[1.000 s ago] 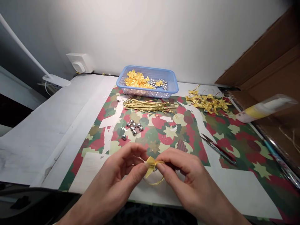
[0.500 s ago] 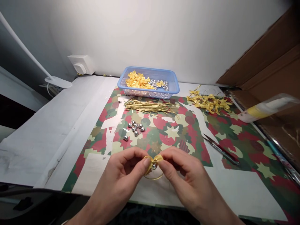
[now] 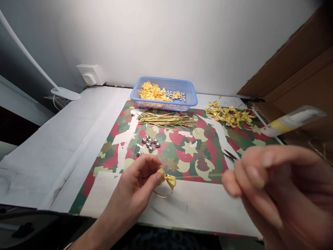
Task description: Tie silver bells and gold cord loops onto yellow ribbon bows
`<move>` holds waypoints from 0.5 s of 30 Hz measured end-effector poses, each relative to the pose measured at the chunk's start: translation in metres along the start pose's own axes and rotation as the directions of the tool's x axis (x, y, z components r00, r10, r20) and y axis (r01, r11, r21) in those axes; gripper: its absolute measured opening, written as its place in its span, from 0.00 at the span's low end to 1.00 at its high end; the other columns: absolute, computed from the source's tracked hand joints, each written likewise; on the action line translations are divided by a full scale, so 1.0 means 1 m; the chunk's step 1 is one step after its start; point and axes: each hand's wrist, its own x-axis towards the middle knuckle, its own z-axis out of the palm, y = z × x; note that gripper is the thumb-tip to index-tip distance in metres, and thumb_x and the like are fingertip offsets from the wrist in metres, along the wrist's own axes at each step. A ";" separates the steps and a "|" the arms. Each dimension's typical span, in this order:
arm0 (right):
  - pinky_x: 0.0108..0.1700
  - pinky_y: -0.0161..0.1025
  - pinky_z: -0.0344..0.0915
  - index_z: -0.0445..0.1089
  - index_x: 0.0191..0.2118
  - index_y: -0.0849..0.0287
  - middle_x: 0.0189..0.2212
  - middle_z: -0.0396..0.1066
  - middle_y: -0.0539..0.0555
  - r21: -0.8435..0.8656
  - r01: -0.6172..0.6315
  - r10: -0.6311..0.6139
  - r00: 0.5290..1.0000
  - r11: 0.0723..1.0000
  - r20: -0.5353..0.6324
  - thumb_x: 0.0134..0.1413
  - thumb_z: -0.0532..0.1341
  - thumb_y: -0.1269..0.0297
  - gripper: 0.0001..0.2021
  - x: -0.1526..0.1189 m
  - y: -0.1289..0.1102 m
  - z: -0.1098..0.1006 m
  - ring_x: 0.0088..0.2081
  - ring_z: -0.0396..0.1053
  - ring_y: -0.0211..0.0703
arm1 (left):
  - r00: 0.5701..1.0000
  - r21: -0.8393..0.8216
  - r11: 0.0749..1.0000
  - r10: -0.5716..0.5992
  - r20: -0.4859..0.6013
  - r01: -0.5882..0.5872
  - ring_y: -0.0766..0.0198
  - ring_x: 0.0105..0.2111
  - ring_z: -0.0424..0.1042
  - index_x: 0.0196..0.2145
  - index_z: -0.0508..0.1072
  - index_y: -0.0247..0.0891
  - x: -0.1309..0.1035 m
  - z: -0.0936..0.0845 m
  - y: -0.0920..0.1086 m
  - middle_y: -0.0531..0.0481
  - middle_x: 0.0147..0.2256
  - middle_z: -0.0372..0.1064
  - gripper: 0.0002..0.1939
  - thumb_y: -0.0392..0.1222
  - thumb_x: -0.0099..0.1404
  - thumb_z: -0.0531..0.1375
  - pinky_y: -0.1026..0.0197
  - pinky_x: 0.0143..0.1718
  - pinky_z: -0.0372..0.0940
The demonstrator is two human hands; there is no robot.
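A small gold ribbon bow [image 3: 170, 181] is pinched between the thumb and fingertips of my left hand [image 3: 140, 180], over the white sheet near the front edge. A thin gold cord loop [image 3: 163, 197] hangs below the bow. The silver bell on it is mostly hidden. My right hand [image 3: 281, 187] is raised at the right, close to the camera and blurred, its fingers curled. A faint thin thread [image 3: 200, 176] runs from the bow to it. Behind the right hand, the blades of dark pointed scissors [image 3: 230, 155] are partly covered.
Several silver bells [image 3: 150, 142] lie on the patterned paper. Behind them is a bundle of gold cords [image 3: 166, 119]. A blue basket [image 3: 163, 81] contains gold bows and bells. Finished-looking bows [image 3: 231, 114] lie at right, beside a clear bottle [image 3: 288, 123] and cardboard [image 3: 288, 62].
My right hand has let go of the bow's side and swung right and up toward the camera. My left hand still pinches the bow, which has turned and shifted slightly left.
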 end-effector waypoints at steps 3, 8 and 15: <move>0.30 0.36 0.71 0.70 0.45 0.43 0.25 0.65 0.45 0.134 0.013 0.014 0.980 0.991 -0.199 0.71 0.59 0.66 0.07 0.014 0.006 0.005 0.22 0.63 0.36 | 0.999 -0.001 1.000 0.018 0.031 -0.018 0.69 0.31 0.71 0.38 0.72 0.43 -0.004 -0.001 0.004 0.57 0.31 0.70 0.04 0.37 0.73 0.60 0.69 0.34 0.68; 0.26 0.33 0.66 0.71 0.48 0.47 0.28 0.71 0.48 -0.186 -0.122 0.180 0.926 0.975 0.332 0.72 0.58 0.61 0.06 0.007 0.027 0.016 0.28 0.71 0.38 | 0.997 0.056 0.995 0.078 0.017 -0.079 0.68 0.30 0.73 0.36 0.75 0.43 -0.006 -0.001 0.010 0.56 0.30 0.72 0.05 0.37 0.72 0.62 0.69 0.32 0.70; 0.25 0.35 0.57 0.70 0.32 0.57 0.23 0.64 0.47 -0.265 -0.194 0.301 0.834 0.944 0.463 0.70 0.56 0.59 0.14 0.000 0.036 0.027 0.24 0.61 0.36 | 0.985 0.084 0.982 0.170 0.002 -0.170 0.63 0.36 0.79 0.42 0.78 0.46 -0.011 0.000 0.008 0.51 0.42 0.77 0.06 0.38 0.73 0.61 0.66 0.36 0.76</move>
